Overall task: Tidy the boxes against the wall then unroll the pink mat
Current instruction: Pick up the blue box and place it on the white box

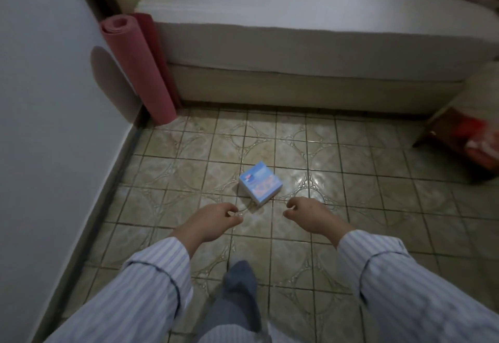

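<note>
A small light-blue box (259, 185) lies on the tiled floor in the middle of the room, apart from the wall. My left hand (216, 221) and my right hand (310, 215) hover just in front of it, one on each side, fingers loosely curled and holding nothing. Neither hand touches the box. A rolled pink mat (137, 72) stands upright in the corner, leaning between the white wall (48, 126) and the bed. A darker red roll (155, 45) stands right behind it.
A bed with a white mattress (297, 18) spans the back. A wooden piece with red items (464, 142) sits at the right. My foot in a grey sock (240, 278) is on the tiles (351, 261) below my hands.
</note>
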